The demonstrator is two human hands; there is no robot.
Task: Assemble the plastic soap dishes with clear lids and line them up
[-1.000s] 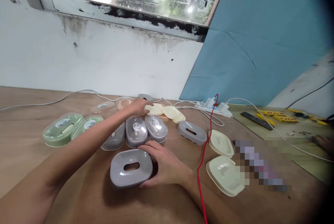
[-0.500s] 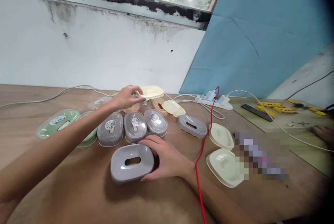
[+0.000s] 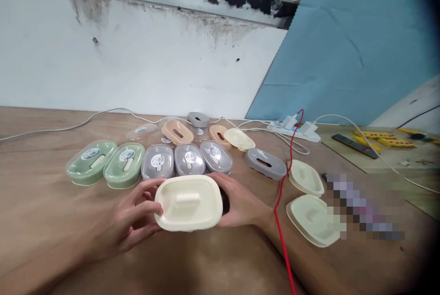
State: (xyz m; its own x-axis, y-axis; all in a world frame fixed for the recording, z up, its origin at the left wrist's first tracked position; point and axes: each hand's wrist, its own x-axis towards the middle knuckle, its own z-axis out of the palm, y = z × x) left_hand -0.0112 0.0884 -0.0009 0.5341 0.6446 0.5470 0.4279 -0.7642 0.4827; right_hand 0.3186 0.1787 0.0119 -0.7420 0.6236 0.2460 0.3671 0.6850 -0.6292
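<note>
My left hand grips the left end of a cream oval plastic tray with a raised bar in its middle. The tray is held over the near part of the table, tilted so its inner face shows. At its right end my right hand is closed round the grey slotted plastic shell, which the cream tray now hides almost fully. Just beyond stand grey soap boxes with clear lids and round stickers, and green ones to their left.
Loose peach slotted shells, another grey shell and cream trays lie behind and to the right. A red cable runs past my right forearm. A power strip with white chargers sits near the wall.
My left hand has brought the cream tray from the back of the table to the grey shell, covering it. My right hand stays around the shell. The view has shifted slightly.
</note>
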